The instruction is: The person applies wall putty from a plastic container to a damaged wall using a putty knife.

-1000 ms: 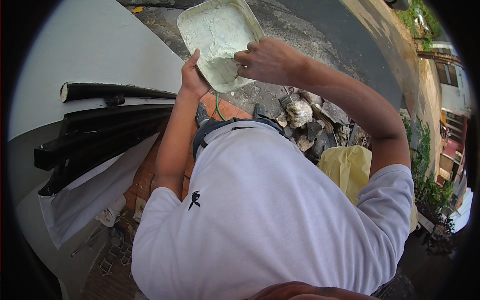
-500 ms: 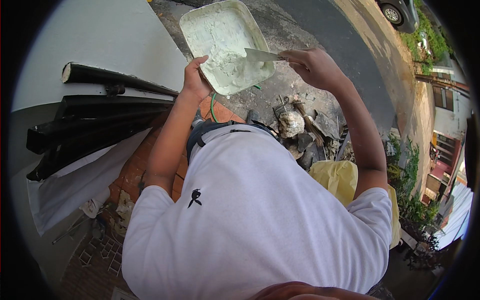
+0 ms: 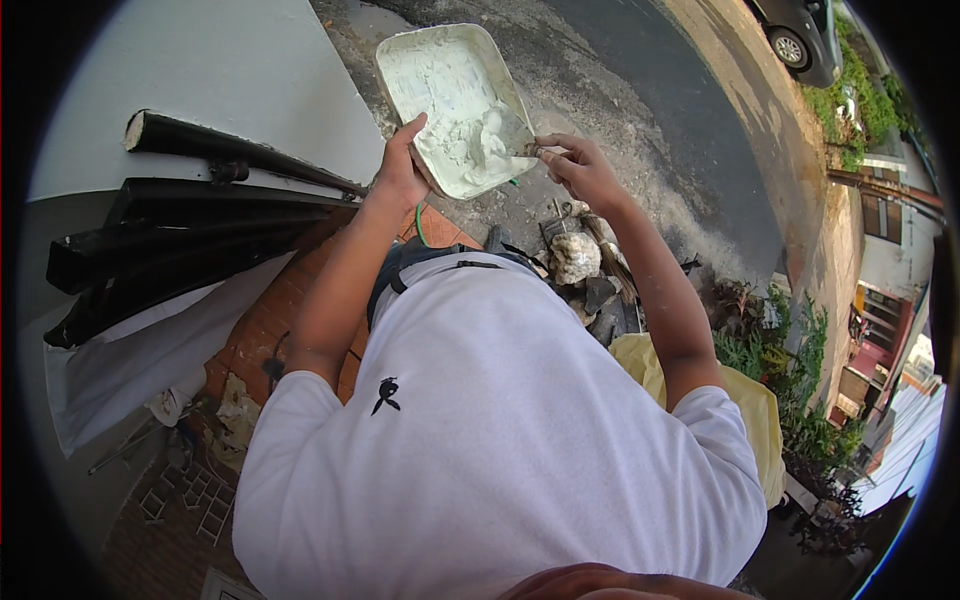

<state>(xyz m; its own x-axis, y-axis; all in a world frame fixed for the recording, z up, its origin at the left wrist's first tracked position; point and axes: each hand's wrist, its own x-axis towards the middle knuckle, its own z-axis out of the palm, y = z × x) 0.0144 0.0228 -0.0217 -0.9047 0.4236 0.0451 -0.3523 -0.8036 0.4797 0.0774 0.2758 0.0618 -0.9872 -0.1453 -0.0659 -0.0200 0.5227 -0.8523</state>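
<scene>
My left hand [image 3: 403,172] grips the near left edge of a pale, shallow tub [image 3: 398,75], thumb over the rim. Inside lies a pale greenish-white paste [image 3: 455,140], heaped toward the near right part and smeared thin over the rest. My right hand [image 3: 583,172] is closed round the handle of a putty knife [image 3: 525,157] at the tub's right side. Its blade reaches over the rim into the paste and is largely covered by it, so the tip cannot be made out.
Black beams [image 3: 190,235] jut from the white wall at left. Stones and rubble [image 3: 575,258] lie on the ground ahead, with a yellow sack [image 3: 745,405] at right. A green hose [image 3: 420,228] runs below the tub. A parked car [image 3: 797,45] stands far right.
My right hand has come down and left, lowering the knife blade into the paste at the tub's near right. The tub has shifted slightly right and down in view.
</scene>
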